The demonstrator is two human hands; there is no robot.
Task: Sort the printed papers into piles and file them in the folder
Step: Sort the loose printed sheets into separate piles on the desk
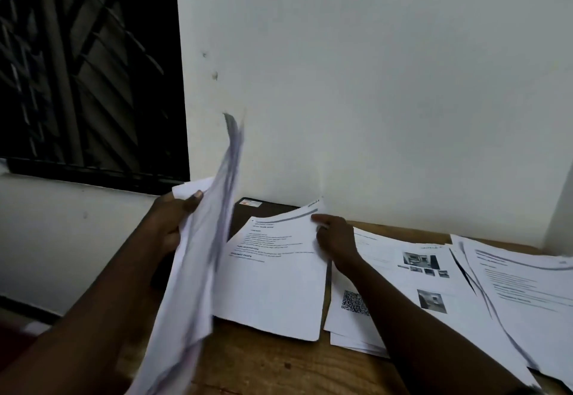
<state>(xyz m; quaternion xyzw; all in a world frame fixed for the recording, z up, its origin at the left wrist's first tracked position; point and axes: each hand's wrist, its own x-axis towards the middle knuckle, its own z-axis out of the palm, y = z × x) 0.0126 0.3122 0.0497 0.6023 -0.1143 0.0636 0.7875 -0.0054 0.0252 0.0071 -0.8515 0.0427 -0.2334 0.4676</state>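
My left hand [173, 221] grips a thick sheaf of printed papers [198, 258], held nearly upright and blurred, above the table's left end. My right hand [333, 239] pinches the top right corner of a printed text sheet [273, 283] lying at the left of the wooden table [266, 363]. To its right lies a pile with photos and a QR code [412, 283]. Further right is a third pile of text pages [527, 295]. A dark flat object [263, 208], possibly the folder, shows under the left sheet by the wall.
A white wall [372, 84] rises directly behind the table. A dark window [86, 69] fills the upper left. The table's front middle shows bare wood. A dark strip lies at the lower right corner [536, 373].
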